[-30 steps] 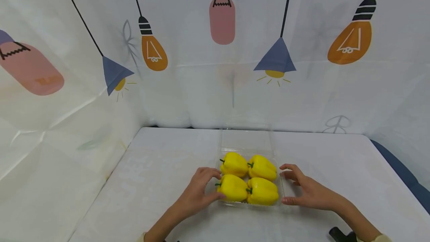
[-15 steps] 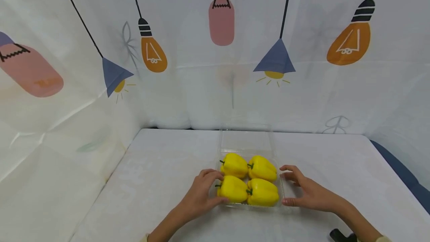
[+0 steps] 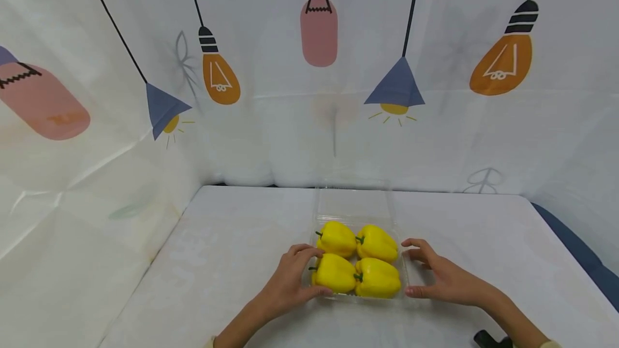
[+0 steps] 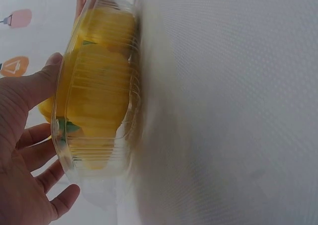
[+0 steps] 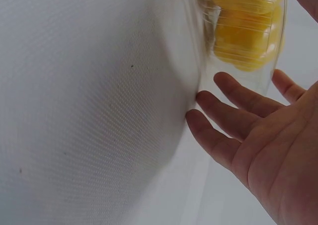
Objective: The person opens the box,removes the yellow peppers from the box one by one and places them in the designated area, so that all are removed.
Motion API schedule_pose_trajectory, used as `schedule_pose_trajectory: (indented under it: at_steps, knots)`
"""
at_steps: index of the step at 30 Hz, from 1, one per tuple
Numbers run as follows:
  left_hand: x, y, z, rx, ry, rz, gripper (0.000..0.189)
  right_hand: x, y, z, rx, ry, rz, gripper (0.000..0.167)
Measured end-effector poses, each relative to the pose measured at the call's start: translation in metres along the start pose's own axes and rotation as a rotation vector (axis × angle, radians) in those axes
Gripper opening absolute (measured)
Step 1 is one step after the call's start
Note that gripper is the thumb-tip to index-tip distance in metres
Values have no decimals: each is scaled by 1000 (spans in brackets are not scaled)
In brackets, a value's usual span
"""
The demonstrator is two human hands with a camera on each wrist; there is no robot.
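- In clear tray: four yellow peppers, two rows of two, green stems toward tray's left.
- At back of tray: back-left pepper and back-right pepper, side by side.
- At front of tray: front-left pepper and front-right pepper, likewise.
- Under tray: white table.
- Around tray's left side: left hand, thumb at near corner, other fingers along rim. Fingers slightly bent and apart, relaxed, grasping nothing; seemingly touching rim, exact contact per finger unclear.
- Just beside tray's right wall: right hand, fingers spread, released, holding nothing. Can't tell if fingertips touch wall.
- At tray's back edge: clear lid, folded back.
- Beyond tray: white curtain, printed lamps and bulbs.
- Right of tray, nearer viewer: black object, cut off by frame, unidentifiable.
- Well right of tray, past table edge: dark blue thing.
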State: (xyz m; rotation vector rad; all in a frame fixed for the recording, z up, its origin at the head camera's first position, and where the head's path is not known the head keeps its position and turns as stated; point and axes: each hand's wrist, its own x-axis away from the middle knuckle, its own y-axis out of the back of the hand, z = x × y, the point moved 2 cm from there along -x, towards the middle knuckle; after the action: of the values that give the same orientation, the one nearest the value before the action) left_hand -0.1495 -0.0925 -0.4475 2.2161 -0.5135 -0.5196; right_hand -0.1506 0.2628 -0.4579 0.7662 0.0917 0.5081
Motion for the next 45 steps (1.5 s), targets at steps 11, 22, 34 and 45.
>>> schedule_pose_trajectory:
  at_steps: [11, 22, 34, 45]
  knots:
    - [0, 0, 1, -2, 36, -6, 64, 1, 1, 2, -1, 11, 6, 86]
    - [0, 1, 1, 12, 50, 18, 64, 1, 0, 3, 1, 25, 4, 87]
    - [1, -3, 4, 53, 64, -15, 63, 1, 1, 2, 8, 32, 3, 86]
    - [2, -5, 6, 106, 42, -44, 61, 1, 1, 5, 15, 25, -5, 88]
